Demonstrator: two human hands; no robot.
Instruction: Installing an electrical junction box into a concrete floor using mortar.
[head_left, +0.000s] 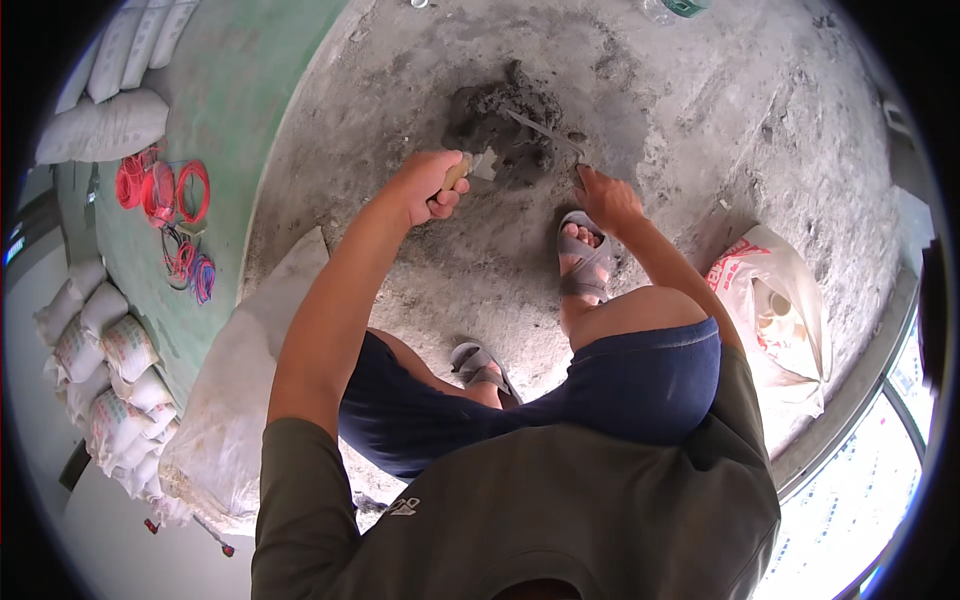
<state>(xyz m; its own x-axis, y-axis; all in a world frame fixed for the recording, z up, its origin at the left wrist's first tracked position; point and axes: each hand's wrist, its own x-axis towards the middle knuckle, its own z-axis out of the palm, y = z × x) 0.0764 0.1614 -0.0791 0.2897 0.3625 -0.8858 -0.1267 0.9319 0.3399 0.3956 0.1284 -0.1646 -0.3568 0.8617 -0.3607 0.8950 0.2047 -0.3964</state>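
Note:
My left hand (432, 185) is closed round the light wooden handle of a short flat scraper (483, 165), held over the concrete floor just left of and below a dark pile of wet grey mortar (490, 110). My right hand (602, 200) grips the dark handle of a long, narrow metal blade (540, 128), which reaches up and left into the mortar. That hand is just above my right sandalled foot (585, 255).
White sacks (100, 130) are stacked at the left, near red and blue wire coils (160, 190) on green flooring (230, 120). A pale bag (225, 380) lies beside my left side. An open plastic sack (770, 270) sits right; a bottle (680, 8) is at the top edge.

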